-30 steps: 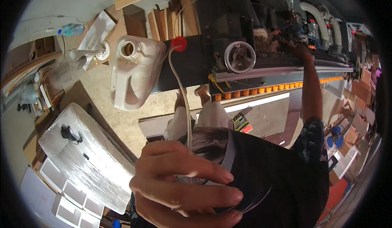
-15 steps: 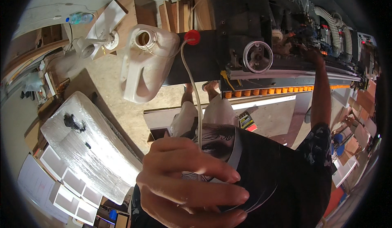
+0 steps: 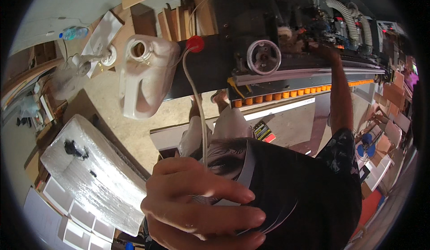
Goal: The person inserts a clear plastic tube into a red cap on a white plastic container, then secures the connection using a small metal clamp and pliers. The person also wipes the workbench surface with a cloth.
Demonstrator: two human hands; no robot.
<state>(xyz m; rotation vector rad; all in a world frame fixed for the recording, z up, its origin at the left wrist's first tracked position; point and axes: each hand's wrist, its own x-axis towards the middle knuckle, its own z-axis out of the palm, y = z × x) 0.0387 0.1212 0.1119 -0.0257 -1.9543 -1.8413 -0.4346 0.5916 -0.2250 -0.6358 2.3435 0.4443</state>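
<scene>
My left hand (image 3: 201, 205) is large and close in the lower middle, its fingers curled around a thin clear hose (image 3: 200, 111). The hose runs down from a red cap (image 3: 195, 44) and passes behind the fingers. Beside the cap stands a white plastic jerrycan (image 3: 150, 82) with an uncapped neck. My right hand (image 3: 326, 53) reaches far out into the dark works of a long black machine (image 3: 286, 66). Shadow hides its fingers, so what they touch cannot be made out.
A metal handwheel (image 3: 264, 57) sticks out from the machine's front, above a row of orange rollers (image 3: 286, 95). Left lies a long package in plastic film (image 3: 94, 174). A fan (image 3: 74, 71) and a bottle (image 3: 74, 33) are farther left; boards (image 3: 177, 21) stand behind the jerrycan.
The whole view has shifted, so the jerrycan, cap and machine appear farther left. My left hand keeps its curl around the hose, and my right arm still reaches into the machine.
</scene>
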